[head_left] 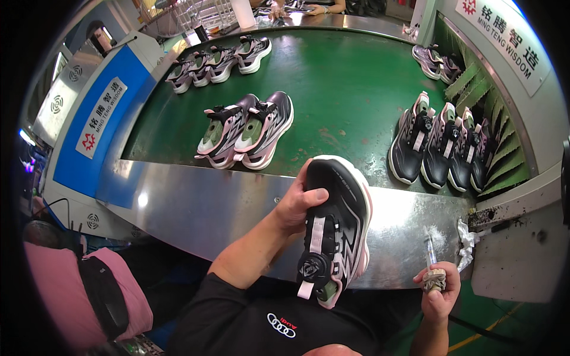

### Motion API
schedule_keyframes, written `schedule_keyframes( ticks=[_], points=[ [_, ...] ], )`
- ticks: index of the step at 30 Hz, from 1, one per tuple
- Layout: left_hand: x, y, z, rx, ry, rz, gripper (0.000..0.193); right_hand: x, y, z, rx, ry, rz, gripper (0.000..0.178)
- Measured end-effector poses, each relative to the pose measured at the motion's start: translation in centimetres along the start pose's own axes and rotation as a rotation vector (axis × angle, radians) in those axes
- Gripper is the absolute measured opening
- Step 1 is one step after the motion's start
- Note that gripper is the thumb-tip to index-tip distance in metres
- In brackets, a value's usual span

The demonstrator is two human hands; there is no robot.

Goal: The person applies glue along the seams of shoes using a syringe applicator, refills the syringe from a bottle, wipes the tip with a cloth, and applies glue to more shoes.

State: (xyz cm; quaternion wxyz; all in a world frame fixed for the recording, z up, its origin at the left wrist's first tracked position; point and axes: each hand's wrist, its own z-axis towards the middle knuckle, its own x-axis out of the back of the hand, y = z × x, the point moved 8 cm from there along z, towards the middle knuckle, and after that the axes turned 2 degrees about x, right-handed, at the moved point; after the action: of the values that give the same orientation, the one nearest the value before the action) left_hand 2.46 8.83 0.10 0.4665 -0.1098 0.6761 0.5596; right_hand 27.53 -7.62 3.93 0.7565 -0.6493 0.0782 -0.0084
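Shoe (347, 207), black with pink strap (317, 234) and pale sole (363, 184), toe pointing away above the steel ledge (178, 199), is clasped firmly by the left hand (295, 207). The right hand (440, 291) pinches one slim tool (431, 252). Belt (338, 77): twelve others, two central, four right, two far right, four far left.

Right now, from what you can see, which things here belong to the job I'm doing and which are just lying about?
Likely part of the job:
black shoe, in the left hand
slim pale tool, in the right hand
similar shoes on the green belt

Probably just lying about:
crumpled white wad, right of the tool
white cylinder, beyond the belt
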Motion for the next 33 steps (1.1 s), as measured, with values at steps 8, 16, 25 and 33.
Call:
schedule_keyframes(
  ticks=[8, 16, 25, 33],
  points=[
    [-0.1, 0.4, -2.6, -0.022, -0.091, 0.093, 0.059, -8.8, -4.1, 4.2, 0.055, -0.385, 0.638, 0.065],
    [-1.6, 0.6, -3.4, -0.094, -0.223, 0.170, 0.066, -12.0, -4.9, 4.6, 0.027, -0.450, 0.552, 0.059],
    [-2.4, 0.9, -3.7, -0.109, -0.260, 0.236, 0.066, -12.5, -4.5, 4.6, 0.031, -0.467, 0.436, 0.055],
    [-2.2, 0.7, -3.4, -0.116, -0.227, 0.202, 0.067, -12.1, -4.9, 4.9, 0.118, -0.445, 0.307, 0.048]
  ],
)
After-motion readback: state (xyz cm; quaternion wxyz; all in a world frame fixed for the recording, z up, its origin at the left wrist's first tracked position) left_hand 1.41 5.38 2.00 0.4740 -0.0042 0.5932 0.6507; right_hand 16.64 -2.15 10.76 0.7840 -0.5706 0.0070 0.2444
